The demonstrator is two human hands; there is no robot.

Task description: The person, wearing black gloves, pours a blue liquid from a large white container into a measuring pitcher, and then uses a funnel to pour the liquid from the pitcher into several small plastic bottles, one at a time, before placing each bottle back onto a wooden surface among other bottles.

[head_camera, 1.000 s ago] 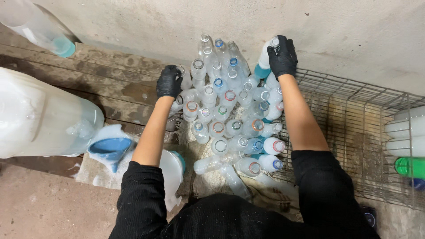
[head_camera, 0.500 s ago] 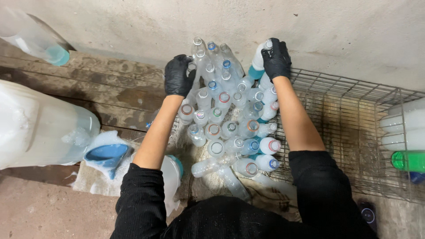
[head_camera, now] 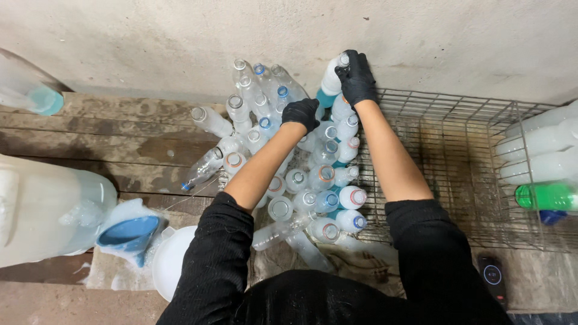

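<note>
Mostly clear ribbed plastic bottles [head_camera: 319, 177], capped.

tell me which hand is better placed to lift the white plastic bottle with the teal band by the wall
Right. The right hand in its black glove already grips the white plastic bottle with the teal band at its neck; the left hand rests lower on the clear plastic bottles.

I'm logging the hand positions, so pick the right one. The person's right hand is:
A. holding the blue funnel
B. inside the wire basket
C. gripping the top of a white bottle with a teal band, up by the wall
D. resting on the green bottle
C: the gloved right hand closes around the neck of the white bottle with a teal band at the wall end of the bottle cluster, far from the blue funnel and green bottle.
</note>
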